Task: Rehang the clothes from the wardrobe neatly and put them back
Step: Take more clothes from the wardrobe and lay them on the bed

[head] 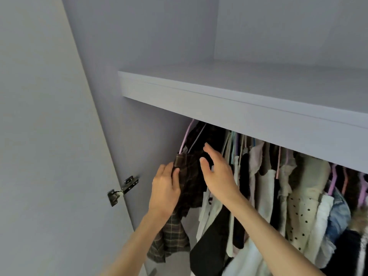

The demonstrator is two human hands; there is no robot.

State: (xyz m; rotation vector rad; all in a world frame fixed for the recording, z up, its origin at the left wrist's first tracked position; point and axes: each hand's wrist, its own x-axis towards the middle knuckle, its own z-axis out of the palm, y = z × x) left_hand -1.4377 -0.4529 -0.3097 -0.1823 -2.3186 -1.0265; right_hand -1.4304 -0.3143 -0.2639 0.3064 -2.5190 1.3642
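At the wardrobe's left end, under the shelf [229, 100], the left hand [165, 188] pinches the shoulder of a dark plaid shirt [189, 176] on its lilac hanger [184, 139]. The right hand [217, 172] hovers beside it, fingers straight and apart. She seems to be straightening it; next, squaring the shoulders. Packed garments [278, 196] fill the wardrobe rightward.

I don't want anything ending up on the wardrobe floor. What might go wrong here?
The left hand grips only a shoulder of the dark plaid garment on the lilac hanger; a tug may pull it off. The right hand is open against tightly packed clothes, so pushing could knock neighbouring hangers askew.
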